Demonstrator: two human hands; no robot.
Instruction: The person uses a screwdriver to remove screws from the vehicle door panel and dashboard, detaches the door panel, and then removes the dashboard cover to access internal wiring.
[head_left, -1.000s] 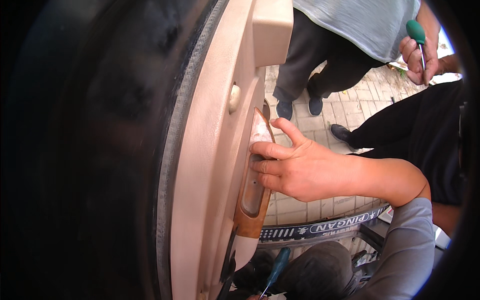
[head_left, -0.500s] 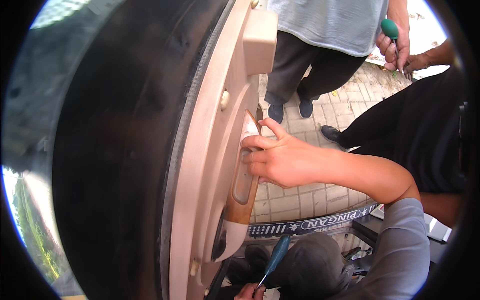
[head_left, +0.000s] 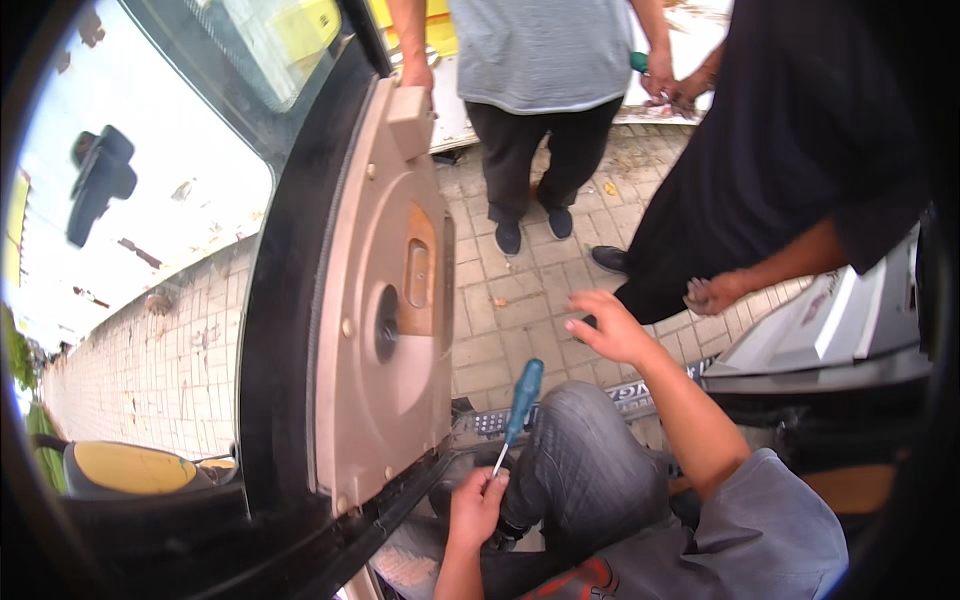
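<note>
My left hand [head_left: 475, 505] grips the metal shaft of a teal-handled screwdriver [head_left: 524, 393], which points handle-up beside my bent knee. My right hand [head_left: 607, 325] is in the air above the sill, fingers apart and holding nothing, to the right of the open car door. The door carries a beige trim panel [head_left: 350, 430] with a wood-coloured inlay [head_left: 420, 225], a recessed slot in it and a dark round part [head_left: 385, 320] below left of that. My right hand is apart from the panel.
A co-worker in grey [head_left: 540, 50] has one hand [head_left: 414, 76] at the door's top, the other on a green-handled screwdriver [head_left: 640, 60]. A person in black [head_left: 750, 130] stands right, hand [head_left: 710, 295] low. Paving [head_left: 530, 280] lies between. The door sill [head_left: 630, 395] crosses below.
My right hand has left the inlay and moved right, fingers apart. My view has pulled back and widened, showing more door and window. My left hand with the screwdriver has come further into view.
</note>
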